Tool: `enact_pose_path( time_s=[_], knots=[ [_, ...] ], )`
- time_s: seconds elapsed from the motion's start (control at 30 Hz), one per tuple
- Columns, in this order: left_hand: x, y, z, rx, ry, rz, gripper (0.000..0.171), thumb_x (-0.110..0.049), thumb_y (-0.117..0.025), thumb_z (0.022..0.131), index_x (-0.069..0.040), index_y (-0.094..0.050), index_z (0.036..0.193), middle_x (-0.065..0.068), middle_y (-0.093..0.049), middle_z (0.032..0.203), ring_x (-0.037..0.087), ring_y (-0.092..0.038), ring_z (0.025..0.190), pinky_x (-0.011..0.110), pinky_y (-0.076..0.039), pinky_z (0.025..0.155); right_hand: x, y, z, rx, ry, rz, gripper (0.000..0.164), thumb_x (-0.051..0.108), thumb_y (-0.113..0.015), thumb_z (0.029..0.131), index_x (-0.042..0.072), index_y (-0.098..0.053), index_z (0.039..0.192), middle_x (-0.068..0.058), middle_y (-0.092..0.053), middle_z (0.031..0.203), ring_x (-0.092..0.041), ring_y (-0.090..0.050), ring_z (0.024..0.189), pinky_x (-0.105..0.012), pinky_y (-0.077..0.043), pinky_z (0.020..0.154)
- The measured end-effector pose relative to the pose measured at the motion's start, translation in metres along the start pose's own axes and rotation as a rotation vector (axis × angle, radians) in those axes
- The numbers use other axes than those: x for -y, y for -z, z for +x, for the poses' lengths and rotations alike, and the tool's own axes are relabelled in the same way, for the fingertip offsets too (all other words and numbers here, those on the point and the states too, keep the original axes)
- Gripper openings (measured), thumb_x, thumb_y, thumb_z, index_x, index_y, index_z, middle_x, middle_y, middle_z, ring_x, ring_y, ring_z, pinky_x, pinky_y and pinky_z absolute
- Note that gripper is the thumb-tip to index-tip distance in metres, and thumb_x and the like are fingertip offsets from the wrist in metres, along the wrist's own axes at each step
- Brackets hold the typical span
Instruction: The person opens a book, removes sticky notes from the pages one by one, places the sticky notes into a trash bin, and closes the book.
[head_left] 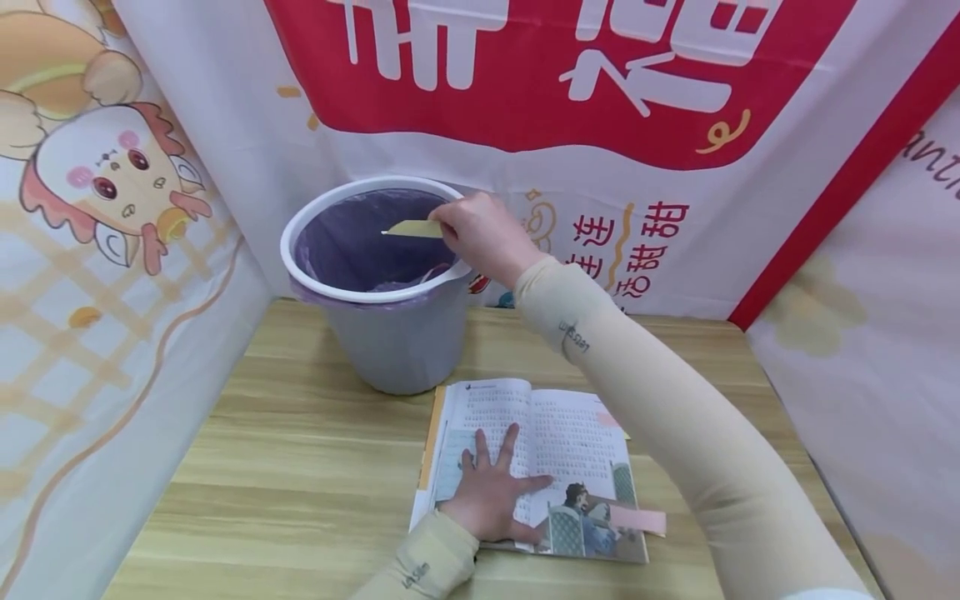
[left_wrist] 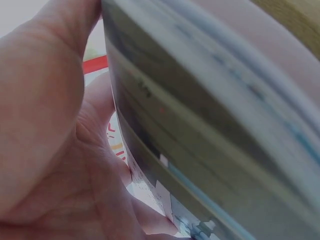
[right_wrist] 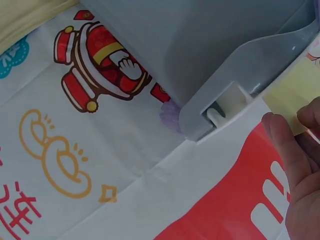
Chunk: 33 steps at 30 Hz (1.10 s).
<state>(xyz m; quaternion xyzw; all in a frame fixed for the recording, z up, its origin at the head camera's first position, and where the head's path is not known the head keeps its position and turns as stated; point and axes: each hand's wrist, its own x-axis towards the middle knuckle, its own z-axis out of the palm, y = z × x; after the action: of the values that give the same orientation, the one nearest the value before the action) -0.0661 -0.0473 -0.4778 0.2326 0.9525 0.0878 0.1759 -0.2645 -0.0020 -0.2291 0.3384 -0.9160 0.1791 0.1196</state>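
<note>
Over the mouth of a grey trash can, my right hand pinches a yellow sticky note between thumb and fingers. The right wrist view shows the same yellow slip beside the can's rim. My left hand lies with fingers spread on an open book, pressing its left page near the spine. Printed text and a picture of a seated figure fill the pages. A pink sticky tab sticks out past the book's right edge, and a paler pink one sits higher up.
A purple liner bag lines the can and folds over its white rim. Wood-grain tabletop stretches left of the book. Printed cloth walls stand behind and at both sides, close to the can's back.
</note>
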Motion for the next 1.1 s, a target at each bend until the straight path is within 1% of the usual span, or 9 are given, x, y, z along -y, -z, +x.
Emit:
enact_pose_path(
  time_s=[0.1,0.27,0.4,0.5,0.6,0.67,0.83,0.87,1.1],
  knots=[
    [-0.003,-0.002,0.000,0.000,-0.001,0.000,0.081,-0.079,-0.063,0.062,-0.059,-0.043,0.138,0.014,0.002,0.166,0.067,-0.011,0.138,0.074,-0.028,0.102,-0.002,-0.005,0.002,0.034,-0.038,-0.008,0.030,0.021,-0.058,0.094,0.016,-0.073,0.119,0.000,-0.075,0.109,-0.014,-0.071,0.098,-0.020,-0.053,0.089],
    [-0.006,-0.004,-0.001,-0.004,-0.004,-0.002,0.081,-0.079,-0.064,0.062,-0.060,-0.043,0.137,0.014,0.003,0.166,0.067,-0.010,0.138,0.074,-0.026,0.103,-0.003,-0.009,0.006,0.092,-0.036,-0.061,0.036,0.021,-0.052,0.094,0.015,-0.071,0.124,-0.002,-0.074,0.110,-0.015,-0.070,0.085,-0.020,-0.054,0.080],
    [-0.007,-0.005,-0.001,-0.002,-0.013,0.000,0.082,-0.079,-0.064,0.061,-0.060,-0.043,0.137,0.014,0.004,0.166,0.067,-0.009,0.138,0.074,-0.026,0.103,-0.006,-0.002,0.001,0.122,-0.084,-0.041,0.039,0.024,-0.054,0.094,0.017,-0.067,0.130,-0.001,-0.071,0.122,-0.015,-0.070,0.100,-0.020,-0.054,0.086],
    [-0.006,-0.006,0.000,0.001,-0.019,-0.004,0.082,-0.080,-0.063,0.061,-0.061,-0.041,0.138,0.013,0.006,0.166,0.067,-0.008,0.138,0.074,-0.025,0.103,-0.012,0.007,-0.006,0.085,-0.099,-0.029,0.038,0.023,-0.055,0.094,0.017,-0.067,0.130,-0.001,-0.069,0.125,-0.016,-0.068,0.109,-0.023,-0.052,0.092],
    [-0.003,-0.007,0.000,0.002,-0.026,-0.012,0.083,-0.080,-0.062,0.060,-0.060,-0.041,0.138,0.014,0.008,0.166,0.068,-0.007,0.138,0.074,-0.026,0.103,-0.021,0.015,-0.014,0.020,-0.096,-0.040,0.037,0.022,-0.054,0.094,0.016,-0.068,0.128,-0.002,-0.071,0.122,-0.017,-0.069,0.102,-0.025,-0.054,0.088],
    [-0.001,-0.007,0.000,0.002,-0.031,-0.017,0.083,-0.080,-0.061,0.060,-0.060,-0.041,0.139,0.014,0.008,0.166,0.068,-0.006,0.138,0.074,-0.026,0.103,-0.028,0.020,-0.023,-0.034,-0.095,-0.037,0.035,0.021,-0.054,0.094,0.016,-0.070,0.126,-0.003,-0.071,0.120,-0.018,-0.069,0.099,-0.026,-0.055,0.086],
    [0.003,-0.008,0.001,-0.019,-0.039,-0.022,0.084,-0.079,-0.060,0.060,-0.058,-0.043,0.139,0.015,0.007,0.166,0.069,-0.005,0.137,0.075,-0.026,0.102,-0.051,0.028,-0.052,-0.125,-0.118,-0.030,0.034,0.022,-0.057,0.094,0.015,-0.070,0.124,-0.004,-0.071,0.122,-0.020,-0.068,0.108,-0.028,-0.054,0.092],
    [0.004,-0.008,0.001,-0.022,-0.037,-0.023,0.084,-0.079,-0.060,0.060,-0.057,-0.043,0.139,0.015,0.007,0.166,0.068,-0.005,0.137,0.075,-0.025,0.102,-0.056,0.029,-0.059,-0.134,-0.128,-0.033,0.034,0.022,-0.058,0.094,0.015,-0.070,0.125,-0.005,-0.070,0.123,-0.020,-0.067,0.110,-0.029,-0.053,0.093],
    [0.003,-0.004,0.002,-0.014,-0.011,-0.049,0.083,-0.078,-0.063,0.059,-0.056,-0.046,0.138,0.014,0.007,0.166,0.068,-0.003,0.138,0.076,-0.022,0.103,-0.091,0.023,-0.124,-0.172,-0.210,-0.017,0.031,0.018,-0.059,0.093,0.012,-0.071,0.121,-0.007,-0.071,0.120,-0.025,-0.069,0.104,-0.035,-0.056,0.086]
  ],
)
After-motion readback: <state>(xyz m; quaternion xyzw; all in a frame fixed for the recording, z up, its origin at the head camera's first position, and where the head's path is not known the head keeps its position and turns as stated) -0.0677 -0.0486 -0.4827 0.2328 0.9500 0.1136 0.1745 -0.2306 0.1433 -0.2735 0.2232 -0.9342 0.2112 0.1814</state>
